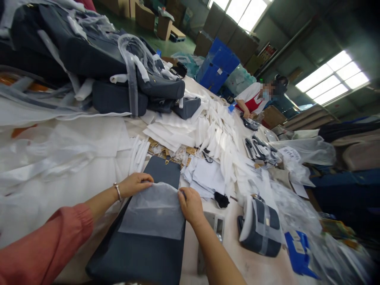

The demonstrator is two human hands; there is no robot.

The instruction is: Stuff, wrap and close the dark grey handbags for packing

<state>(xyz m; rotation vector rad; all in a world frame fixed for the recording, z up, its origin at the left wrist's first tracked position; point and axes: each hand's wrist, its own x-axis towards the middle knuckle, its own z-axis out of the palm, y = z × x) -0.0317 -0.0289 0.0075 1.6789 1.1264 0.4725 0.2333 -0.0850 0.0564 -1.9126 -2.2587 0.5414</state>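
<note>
Bag: dark grey bag [142, 253] flat at near edge of table [258, 269].
Wrap: translucent sheet [152, 215] covers its middle; top and lower part bare, wrapping looks partly done.
Left hand [135, 185]: fingers pinched on sheet's top left corner.
Right hand [190, 206]: fingers clamped on top right corner.
Beyond: wrapped bag [259, 231] beside; white sheets [208, 134] mid-table; bag pile [97, 63] far left.
</note>
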